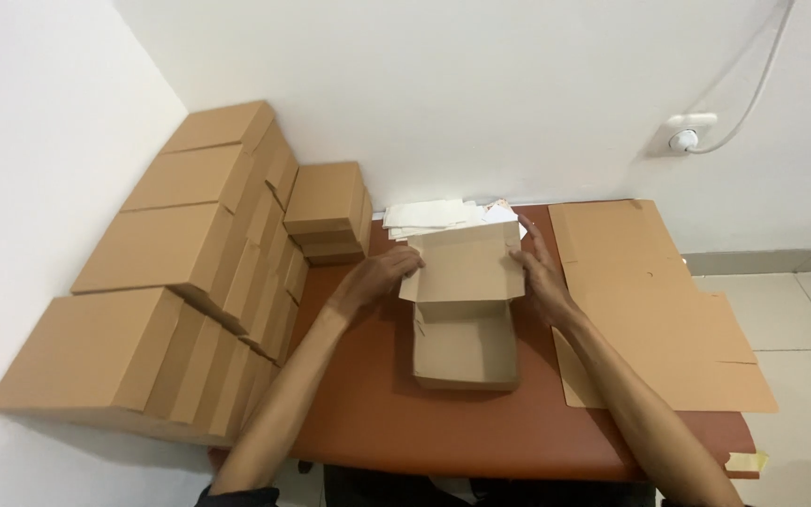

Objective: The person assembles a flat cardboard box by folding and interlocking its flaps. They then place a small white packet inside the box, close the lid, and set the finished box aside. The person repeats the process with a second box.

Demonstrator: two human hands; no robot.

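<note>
On a smooth brown table (377, 413), left hand (377, 279) and right hand (542, 272) grasping a half-folded matte cardboard box (466, 324) by its raised lid

Stacked closed boxes (171, 282), flat cardboard (650, 300), wall socket (689, 133).

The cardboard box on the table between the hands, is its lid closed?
No, the cardboard box is open, its lid flap standing up, with the left hand and right hand on the flap's sides.
</note>
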